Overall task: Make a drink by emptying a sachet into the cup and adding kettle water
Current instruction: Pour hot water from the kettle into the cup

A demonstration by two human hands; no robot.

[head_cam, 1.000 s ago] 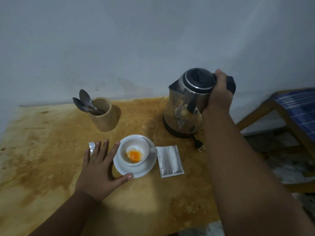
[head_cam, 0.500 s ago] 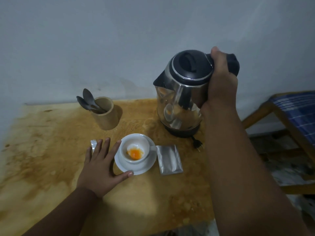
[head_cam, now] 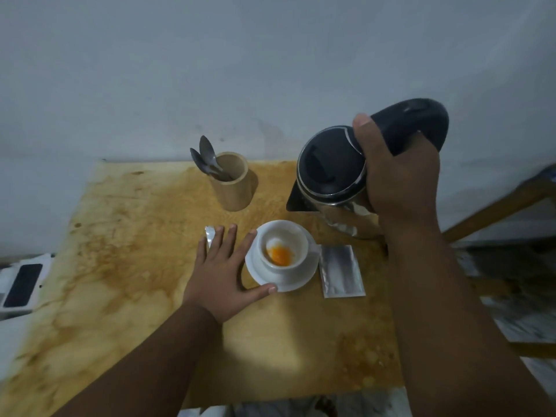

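A white cup (head_cam: 284, 242) with orange powder in its bottom stands on a white saucer (head_cam: 298, 281) at the table's middle. My right hand (head_cam: 397, 179) grips the black handle of the steel kettle (head_cam: 331, 173), held in the air and tipped left, spout above and right of the cup. No water shows at the spout. My left hand (head_cam: 224, 269) lies flat on the table, fingers spread, thumb and forefinger against the saucer's left rim. A silver sachet (head_cam: 341, 270) lies right of the saucer. A torn silver strip (head_cam: 209, 234) lies under my left fingertips.
A wooden holder (head_cam: 231, 185) with spoons stands behind the cup near the wall. The stained wooden table (head_cam: 120, 251) ends near my body. A phone (head_cam: 22, 284) lies on a white thing off the table's left. A wooden chair frame (head_cam: 496, 206) is at the right.
My right hand has lifted the kettle off the table, carried it toward the cup and tilted its spout down to the left. My left hand stays by the saucer.
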